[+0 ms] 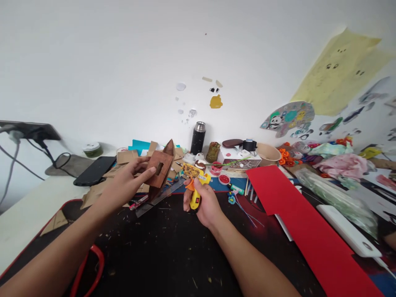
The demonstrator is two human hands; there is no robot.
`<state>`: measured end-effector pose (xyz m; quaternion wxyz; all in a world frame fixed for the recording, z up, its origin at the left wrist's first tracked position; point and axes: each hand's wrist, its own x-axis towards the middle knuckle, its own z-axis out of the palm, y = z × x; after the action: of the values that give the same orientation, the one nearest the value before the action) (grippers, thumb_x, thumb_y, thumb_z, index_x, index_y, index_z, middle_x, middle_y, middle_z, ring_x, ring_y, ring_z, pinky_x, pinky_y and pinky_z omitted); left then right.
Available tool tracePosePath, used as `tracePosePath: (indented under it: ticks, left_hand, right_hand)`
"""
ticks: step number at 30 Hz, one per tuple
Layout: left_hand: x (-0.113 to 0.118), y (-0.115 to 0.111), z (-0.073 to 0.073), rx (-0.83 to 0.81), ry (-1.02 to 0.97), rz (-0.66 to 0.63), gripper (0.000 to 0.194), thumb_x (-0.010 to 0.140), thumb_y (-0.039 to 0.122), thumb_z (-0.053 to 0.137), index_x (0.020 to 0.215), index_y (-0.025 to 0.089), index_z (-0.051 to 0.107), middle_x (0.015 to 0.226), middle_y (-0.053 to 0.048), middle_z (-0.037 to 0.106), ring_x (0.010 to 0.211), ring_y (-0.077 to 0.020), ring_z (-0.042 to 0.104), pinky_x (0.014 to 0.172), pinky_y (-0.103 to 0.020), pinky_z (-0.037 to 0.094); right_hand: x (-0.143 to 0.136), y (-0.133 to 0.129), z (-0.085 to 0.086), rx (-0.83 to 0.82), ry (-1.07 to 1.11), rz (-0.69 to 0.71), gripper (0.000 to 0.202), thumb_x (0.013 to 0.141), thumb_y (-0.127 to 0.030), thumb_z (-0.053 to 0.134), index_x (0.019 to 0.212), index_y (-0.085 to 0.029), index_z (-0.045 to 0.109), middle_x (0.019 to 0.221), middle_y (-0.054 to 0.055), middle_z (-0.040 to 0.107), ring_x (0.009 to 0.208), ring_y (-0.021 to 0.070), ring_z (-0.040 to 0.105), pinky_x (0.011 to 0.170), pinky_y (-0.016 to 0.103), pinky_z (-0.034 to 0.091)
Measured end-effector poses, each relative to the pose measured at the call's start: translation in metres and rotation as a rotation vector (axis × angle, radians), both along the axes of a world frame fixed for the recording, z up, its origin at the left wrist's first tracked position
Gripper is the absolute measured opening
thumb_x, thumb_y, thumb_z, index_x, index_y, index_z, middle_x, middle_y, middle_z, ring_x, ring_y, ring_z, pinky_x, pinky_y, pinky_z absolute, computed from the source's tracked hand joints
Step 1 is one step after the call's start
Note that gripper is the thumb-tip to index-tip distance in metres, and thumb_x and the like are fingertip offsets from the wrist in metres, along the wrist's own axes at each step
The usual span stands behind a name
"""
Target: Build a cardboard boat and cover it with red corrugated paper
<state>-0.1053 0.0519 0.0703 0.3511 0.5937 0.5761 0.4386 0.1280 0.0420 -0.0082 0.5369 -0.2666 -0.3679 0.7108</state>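
Observation:
My left hand grips a small brown house-shaped model with a dark rectangular slot in its face, tilted above the mat. In my right hand is a yellow hot glue gun, fingers wrapped round its handle near the orange trigger. The gun's nozzle points left toward the model, with a small gap between them. Under the model lies a transparent ruler on the black mat.
Red-handled scissors lie partly under my left forearm. Cardboard scraps and a black phone are at left. A black thermos stands by the wall. Red card and a white power bank-like device lie at right.

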Motion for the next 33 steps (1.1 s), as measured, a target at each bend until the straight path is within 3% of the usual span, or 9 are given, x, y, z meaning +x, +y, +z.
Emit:
tracePosePath:
  ticks: [5,12,17,22,25,28,33]
  left_hand:
    - [0.001,0.0,0.0,0.036,0.027,-0.028,0.058,0.08,0.067,0.081,0.122,0.028,0.075,0.127,-0.014,0.087,0.122,-0.0428,0.08,0.099,-0.056,0.068]
    - [0.003,0.002,-0.006,0.049,0.029,-0.002,0.068,0.075,0.074,0.083,0.125,0.028,0.076,0.123,-0.014,0.088,0.119,-0.0443,0.08,0.095,-0.058,0.069]
    - [0.003,0.002,-0.007,0.043,0.047,0.005,0.07,0.076,0.076,0.081,0.126,0.028,0.075,0.125,-0.014,0.087,0.119,-0.0445,0.081,0.095,-0.057,0.07]
    - [0.003,0.002,-0.007,0.031,0.044,-0.017,0.068,0.076,0.074,0.081,0.125,0.027,0.072,0.127,-0.015,0.087,0.119,-0.0448,0.081,0.093,-0.057,0.07]
    - [0.002,0.001,-0.009,0.038,0.054,-0.011,0.068,0.077,0.075,0.08,0.125,0.027,0.071,0.129,-0.016,0.086,0.12,-0.0443,0.081,0.093,-0.056,0.071]
    - [0.002,0.001,-0.009,0.048,0.067,-0.005,0.069,0.078,0.075,0.079,0.127,0.027,0.07,0.126,-0.016,0.086,0.117,-0.0438,0.082,0.091,-0.056,0.071]
    - [-0.001,0.001,-0.01,0.071,0.116,-0.002,0.072,0.081,0.077,0.076,0.132,0.028,0.067,0.126,-0.015,0.086,0.122,-0.0436,0.081,0.093,-0.056,0.071]
  right_hand:
    - [-0.005,-0.004,-0.005,0.013,-0.102,-0.02,0.068,0.079,-0.079,0.088,0.098,-0.015,0.075,0.065,0.006,0.077,0.043,0.0182,0.068,0.042,0.024,0.05]
    - [-0.007,-0.007,-0.004,0.032,-0.133,-0.064,0.067,0.079,-0.078,0.088,0.1,-0.015,0.076,0.057,0.001,0.07,0.037,0.0148,0.059,0.041,0.024,0.046]
    - [-0.007,-0.009,0.002,-0.025,0.024,0.031,0.065,0.081,-0.077,0.088,0.1,-0.016,0.075,0.059,-0.003,0.067,0.035,0.0085,0.045,0.039,0.022,0.031]
    - [-0.005,-0.011,0.007,-0.088,0.134,0.173,0.062,0.081,-0.077,0.089,0.099,-0.019,0.074,0.058,-0.007,0.06,0.038,0.0077,0.037,0.041,0.023,0.029]
    - [-0.006,-0.013,0.005,-0.048,0.081,0.205,0.062,0.085,-0.08,0.085,0.087,-0.019,0.071,0.052,-0.008,0.054,0.037,0.0075,0.035,0.041,0.024,0.027]
    - [-0.009,-0.012,0.002,0.012,-0.044,0.142,0.064,0.085,-0.079,0.085,0.078,-0.018,0.068,0.049,-0.007,0.051,0.035,0.0073,0.038,0.042,0.024,0.025]
    - [-0.007,-0.006,0.0,0.076,-0.221,-0.096,0.068,0.083,-0.085,0.082,0.073,-0.02,0.064,0.045,-0.009,0.044,0.035,0.0084,0.04,0.042,0.025,0.028]
